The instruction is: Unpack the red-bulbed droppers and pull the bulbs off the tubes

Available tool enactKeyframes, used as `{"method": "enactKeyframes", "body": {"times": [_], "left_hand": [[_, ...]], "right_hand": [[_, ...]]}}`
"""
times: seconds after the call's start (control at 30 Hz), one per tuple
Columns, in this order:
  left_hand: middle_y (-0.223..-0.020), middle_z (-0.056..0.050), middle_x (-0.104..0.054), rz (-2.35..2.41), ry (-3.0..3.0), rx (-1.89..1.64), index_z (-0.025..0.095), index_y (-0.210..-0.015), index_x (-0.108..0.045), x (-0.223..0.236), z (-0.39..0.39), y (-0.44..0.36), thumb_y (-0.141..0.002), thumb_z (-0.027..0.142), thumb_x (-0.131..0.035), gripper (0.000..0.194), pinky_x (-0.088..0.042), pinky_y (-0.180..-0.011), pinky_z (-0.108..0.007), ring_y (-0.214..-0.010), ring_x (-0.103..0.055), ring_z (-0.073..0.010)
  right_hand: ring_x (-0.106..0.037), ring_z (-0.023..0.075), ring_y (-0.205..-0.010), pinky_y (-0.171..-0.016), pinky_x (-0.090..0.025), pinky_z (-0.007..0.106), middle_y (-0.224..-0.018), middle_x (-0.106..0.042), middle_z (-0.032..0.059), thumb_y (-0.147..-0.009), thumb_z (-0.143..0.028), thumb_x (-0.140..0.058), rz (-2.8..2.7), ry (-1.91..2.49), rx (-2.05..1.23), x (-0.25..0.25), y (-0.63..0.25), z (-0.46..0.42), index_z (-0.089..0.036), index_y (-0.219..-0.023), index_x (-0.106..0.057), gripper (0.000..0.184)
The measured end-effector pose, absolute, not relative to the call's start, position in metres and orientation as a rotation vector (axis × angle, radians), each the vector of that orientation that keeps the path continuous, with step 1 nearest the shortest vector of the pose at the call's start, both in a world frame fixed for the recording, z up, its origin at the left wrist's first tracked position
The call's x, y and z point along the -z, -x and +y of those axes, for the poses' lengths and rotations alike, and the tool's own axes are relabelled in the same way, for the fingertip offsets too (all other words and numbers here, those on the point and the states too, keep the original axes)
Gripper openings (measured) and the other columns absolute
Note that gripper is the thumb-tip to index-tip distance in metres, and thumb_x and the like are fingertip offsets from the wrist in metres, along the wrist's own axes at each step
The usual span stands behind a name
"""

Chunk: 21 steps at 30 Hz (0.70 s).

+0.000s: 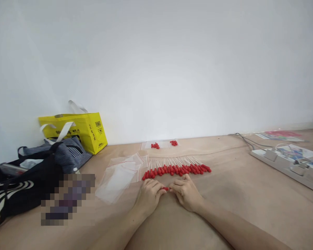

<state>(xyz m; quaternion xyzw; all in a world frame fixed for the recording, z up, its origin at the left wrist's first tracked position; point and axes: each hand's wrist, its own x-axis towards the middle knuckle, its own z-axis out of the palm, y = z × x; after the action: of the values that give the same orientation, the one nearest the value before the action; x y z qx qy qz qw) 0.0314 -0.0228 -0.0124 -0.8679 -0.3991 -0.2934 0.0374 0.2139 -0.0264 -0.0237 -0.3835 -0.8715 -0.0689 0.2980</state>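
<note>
A small red piece (166, 189) shows between my two hands, level with the table. My left hand (151, 193) is closed, its thumb and fingertips pinching the left end of that piece. On the other side, my right hand (185, 191) is closed too, with its fingertips at the right end; the rest of the piece is hidden in the fingers. Just beyond both hands lies a row of red bulb-shaped heads (176, 169) with thin pale stems pointing away from me. Clear zip bags (120, 177) lie flat to the left of the row.
Farther back, more red pieces (155, 146) lie on clear bags by the wall. A yellow bag (94, 135), a striped bag (73, 154) and a black bag (23, 187) stand at left. A white power strip (284, 166) with plugs and cables lies at right.
</note>
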Motion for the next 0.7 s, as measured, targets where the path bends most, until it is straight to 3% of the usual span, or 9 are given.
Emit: {"method": "enactKeyframes", "body": {"times": [0.7], "left_hand": [[-0.063, -0.002, -0.057, -1.206, 2.645, 0.916, 0.019, -0.062, -0.053, 0.0165, -0.026, -0.0274, -0.085, 0.022, -0.039, 0.027, -0.039, -0.063, -0.03, -0.062, -0.051, -0.0155]], "right_hand": [[-0.04, 0.0095, -0.055, -0.064, -0.021, 0.028, -0.063, -0.057, -0.0007, -0.086, -0.018, -0.036, -2.281, 1.024, 0.113, 0.0264, -0.2147, -0.0311, -0.02, -0.073, -0.058, 0.025]]}}
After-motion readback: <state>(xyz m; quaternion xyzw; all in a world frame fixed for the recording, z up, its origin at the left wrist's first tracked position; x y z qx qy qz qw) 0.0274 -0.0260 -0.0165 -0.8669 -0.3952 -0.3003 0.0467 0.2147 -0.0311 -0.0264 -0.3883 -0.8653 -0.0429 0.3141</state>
